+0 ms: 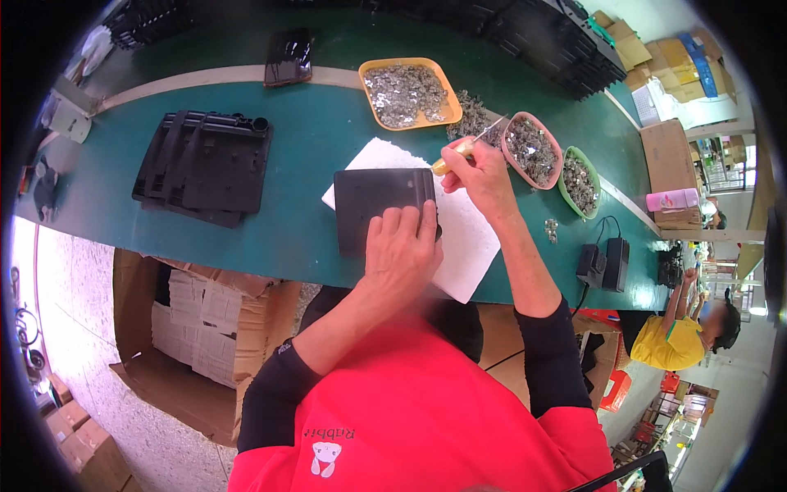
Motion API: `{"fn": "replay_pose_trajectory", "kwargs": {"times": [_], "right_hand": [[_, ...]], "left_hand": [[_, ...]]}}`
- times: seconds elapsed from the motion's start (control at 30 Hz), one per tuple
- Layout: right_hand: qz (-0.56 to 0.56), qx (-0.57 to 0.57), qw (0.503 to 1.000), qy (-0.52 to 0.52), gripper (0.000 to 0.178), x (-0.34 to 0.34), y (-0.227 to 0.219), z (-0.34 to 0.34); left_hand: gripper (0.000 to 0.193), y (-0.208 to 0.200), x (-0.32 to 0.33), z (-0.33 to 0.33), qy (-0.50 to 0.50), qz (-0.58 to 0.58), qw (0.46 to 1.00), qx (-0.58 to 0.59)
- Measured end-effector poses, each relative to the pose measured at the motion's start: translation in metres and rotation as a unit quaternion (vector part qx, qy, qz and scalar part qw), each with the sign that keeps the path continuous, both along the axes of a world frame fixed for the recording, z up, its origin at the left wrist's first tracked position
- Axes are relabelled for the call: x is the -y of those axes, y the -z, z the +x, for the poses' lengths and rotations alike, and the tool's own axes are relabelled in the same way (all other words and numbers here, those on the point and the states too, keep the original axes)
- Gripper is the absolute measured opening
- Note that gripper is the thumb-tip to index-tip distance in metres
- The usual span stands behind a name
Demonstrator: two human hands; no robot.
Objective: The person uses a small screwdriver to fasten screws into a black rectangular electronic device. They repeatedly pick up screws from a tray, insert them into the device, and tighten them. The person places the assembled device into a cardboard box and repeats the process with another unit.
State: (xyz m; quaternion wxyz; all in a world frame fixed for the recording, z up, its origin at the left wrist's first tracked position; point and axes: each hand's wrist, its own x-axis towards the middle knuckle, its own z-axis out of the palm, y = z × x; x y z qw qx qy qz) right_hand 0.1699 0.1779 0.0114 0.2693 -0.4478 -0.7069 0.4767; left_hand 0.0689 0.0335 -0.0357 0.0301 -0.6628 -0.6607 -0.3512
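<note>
A black plastic panel (373,190) lies on a white foam sheet (469,254) at the table's near edge. Across its lower right part rests my left hand (403,250), fingers flat and a little apart, the index finger reaching toward the right edge. My right hand (479,174) is closed around the yellowish handle of an awl (450,161) just beyond the panel's upper right corner. The thin metal shaft points up and right, away from the panel. Beyond that hand are small metal clips in a pink basket (556,179), with more in a loose pile (470,115).
Stacked black panels (209,160) lie at left, with another dark panel (288,56) farther back. A yellow tray (448,79) and a green basket (593,205) hold metal pieces. Black adapters (605,264) sit at right. An open carton (135,348) stands below; a person in yellow (674,343) is at right.
</note>
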Motion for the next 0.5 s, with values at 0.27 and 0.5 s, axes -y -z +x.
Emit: {"fn": "replay_pose_trajectory", "kwargs": {"times": [0.27,0.5], "right_hand": [[0.093,0.125,0.985,-0.072,0.021,-0.009,-0.007,-0.023],[0.344,0.197,0.914,-0.083,0.013,0.03,-0.004,-0.033]], "left_hand": [[0.047,0.005,-0.001,0.0,0.002,0.027,1.0,0.012],[0.039,0.01,0.0,-0.001,0.017,0.041,0.999,0.025]]}}
